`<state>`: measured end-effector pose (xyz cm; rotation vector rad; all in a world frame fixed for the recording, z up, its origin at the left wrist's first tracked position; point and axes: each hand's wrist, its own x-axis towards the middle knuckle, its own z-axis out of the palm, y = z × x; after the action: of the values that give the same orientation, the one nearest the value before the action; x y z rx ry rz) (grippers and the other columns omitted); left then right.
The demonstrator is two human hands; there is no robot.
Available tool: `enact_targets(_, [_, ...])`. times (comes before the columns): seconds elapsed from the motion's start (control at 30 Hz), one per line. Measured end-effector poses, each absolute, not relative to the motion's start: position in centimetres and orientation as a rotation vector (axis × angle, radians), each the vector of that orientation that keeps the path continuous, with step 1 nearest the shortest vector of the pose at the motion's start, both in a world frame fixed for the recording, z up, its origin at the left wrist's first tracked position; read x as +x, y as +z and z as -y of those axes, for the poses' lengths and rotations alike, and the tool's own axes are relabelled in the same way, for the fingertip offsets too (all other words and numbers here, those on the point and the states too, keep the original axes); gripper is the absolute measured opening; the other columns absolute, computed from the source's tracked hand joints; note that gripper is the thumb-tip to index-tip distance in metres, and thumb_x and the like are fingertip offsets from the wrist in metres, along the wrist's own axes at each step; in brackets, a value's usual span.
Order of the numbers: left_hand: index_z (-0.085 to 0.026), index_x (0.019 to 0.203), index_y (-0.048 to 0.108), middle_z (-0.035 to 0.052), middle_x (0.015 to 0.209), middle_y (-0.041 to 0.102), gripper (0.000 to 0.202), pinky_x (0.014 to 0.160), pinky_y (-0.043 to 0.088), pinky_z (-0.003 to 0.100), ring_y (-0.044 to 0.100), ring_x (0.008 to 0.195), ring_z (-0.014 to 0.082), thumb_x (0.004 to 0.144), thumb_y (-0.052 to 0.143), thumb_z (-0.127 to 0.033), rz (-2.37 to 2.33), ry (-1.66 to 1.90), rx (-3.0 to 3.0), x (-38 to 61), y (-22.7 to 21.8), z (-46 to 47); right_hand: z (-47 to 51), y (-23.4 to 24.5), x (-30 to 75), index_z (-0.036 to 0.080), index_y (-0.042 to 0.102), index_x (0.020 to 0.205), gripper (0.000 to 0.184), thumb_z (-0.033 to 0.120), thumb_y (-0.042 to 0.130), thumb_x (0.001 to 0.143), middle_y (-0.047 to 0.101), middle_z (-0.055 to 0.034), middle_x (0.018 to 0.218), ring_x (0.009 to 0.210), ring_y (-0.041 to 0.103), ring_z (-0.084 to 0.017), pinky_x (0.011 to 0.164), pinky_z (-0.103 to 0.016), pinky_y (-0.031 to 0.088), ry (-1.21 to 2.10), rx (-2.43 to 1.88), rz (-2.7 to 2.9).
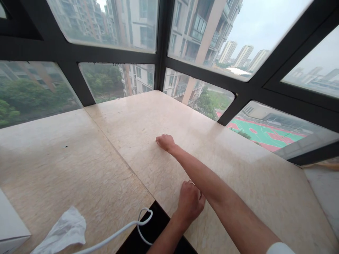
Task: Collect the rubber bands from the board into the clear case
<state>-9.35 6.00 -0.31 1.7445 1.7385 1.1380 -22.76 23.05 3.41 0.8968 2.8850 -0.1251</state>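
Observation:
My right hand (165,141) reaches out over the pale marble-patterned sill (127,123), its fingers curled in and resting on or just above the surface. Whatever it may hold is hidden. Closer to me, my left hand (191,201) is closed in a fist beside my right forearm. A small pale bit shows at its fingers, too little to name. The right forearm passes in front of part of that hand.
Dark window frames (160,46) border the sill at the back. At lower left lie a crumpled white tissue (67,225), a white box (12,222) and a white cable (113,234). The cable crosses a black panel (156,220). A seam (119,153) divides the sill.

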Motion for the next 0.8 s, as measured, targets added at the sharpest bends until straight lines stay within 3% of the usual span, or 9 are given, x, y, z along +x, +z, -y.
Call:
enact_targets(0.33, [-0.018,0.075,0.061,0.0062,0.076,0.061,0.011,0.07,0.038,0.037,0.055,0.075,0.0204,0.078,0.053,-0.012,-1.824,1.141,1.795,-9.2,-0.7,-5.9,-24.1,3.6,-18.3,0.014,0.064,0.096,0.017,0.022,0.054,0.084,0.067,-0.0157,0.099,0.091,0.062,-0.027,0.074,-0.033,0.043,-0.278,0.886,-2.94])
enact_targets(0.57, [-0.017,0.082,0.065,0.0058,0.078,0.063,0.013,0.074,0.039,0.036,0.056,0.076,0.0195,0.08,0.053,-0.012,-1.799,1.168,1.773,-9.3,-0.6,-5.9,-22.7,3.6,-12.2,0.017,0.06,0.09,0.011,0.021,0.053,0.083,0.061,0.0027,0.055,0.054,0.057,-0.01,0.06,-0.02,0.042,-0.817,1.092,-3.043])
enact_targets(0.8, [-0.017,0.085,0.066,0.0046,0.078,0.064,0.015,0.074,0.04,0.035,0.056,0.075,0.0186,0.079,0.053,-0.011,-1.785,1.136,1.801,-9.6,-0.5,-6.1,-19.8,3.9,-4.6,0.015,0.054,0.089,0.019,0.031,0.044,0.085,0.055,0.0063,0.048,0.032,0.041,-0.006,0.035,-0.014,0.032,-1.365,1.35,-2.977])
